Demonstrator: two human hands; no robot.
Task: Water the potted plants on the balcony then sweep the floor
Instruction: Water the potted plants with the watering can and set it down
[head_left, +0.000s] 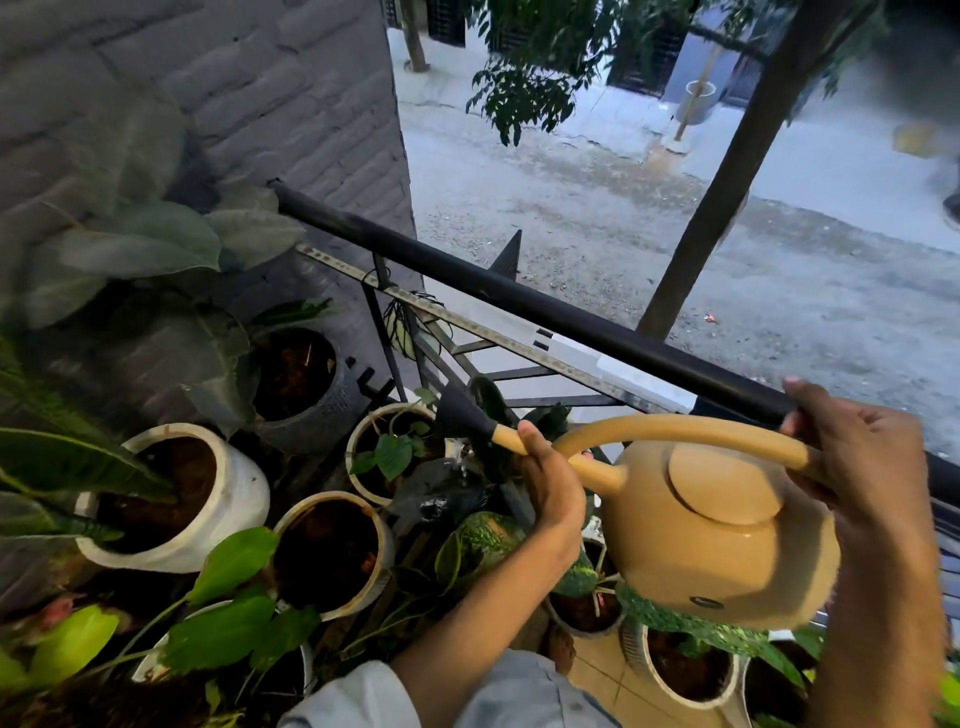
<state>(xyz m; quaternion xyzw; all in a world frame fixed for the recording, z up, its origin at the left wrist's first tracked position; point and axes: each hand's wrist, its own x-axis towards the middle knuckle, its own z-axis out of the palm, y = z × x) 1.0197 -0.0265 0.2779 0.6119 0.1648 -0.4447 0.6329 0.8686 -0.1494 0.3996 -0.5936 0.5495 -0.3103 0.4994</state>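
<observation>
A tan watering can (717, 540) is tipped to the left above the plants. My right hand (857, 457) grips its curved handle near the railing. My left hand (545, 467) holds the spout just behind the black rose head (462, 415). The rose hangs over a small cream pot (358, 441) with a heart-leaved plant (395, 454); a thin trickle of water shows under the spout. Other pots stand around: a white pot (234, 488), a dark grey pot (332, 410), a beige pot (384, 540) with dark soil, and a speckled-leaf plant (488, 535).
A black railing (519, 296) runs diagonally from the brick wall (234, 104) to the right. Beyond it lie a street and a tree trunk (727, 197). More pots stand at the lower right (685, 675) on tan floor tiles (602, 670). Large leaves crowd the left.
</observation>
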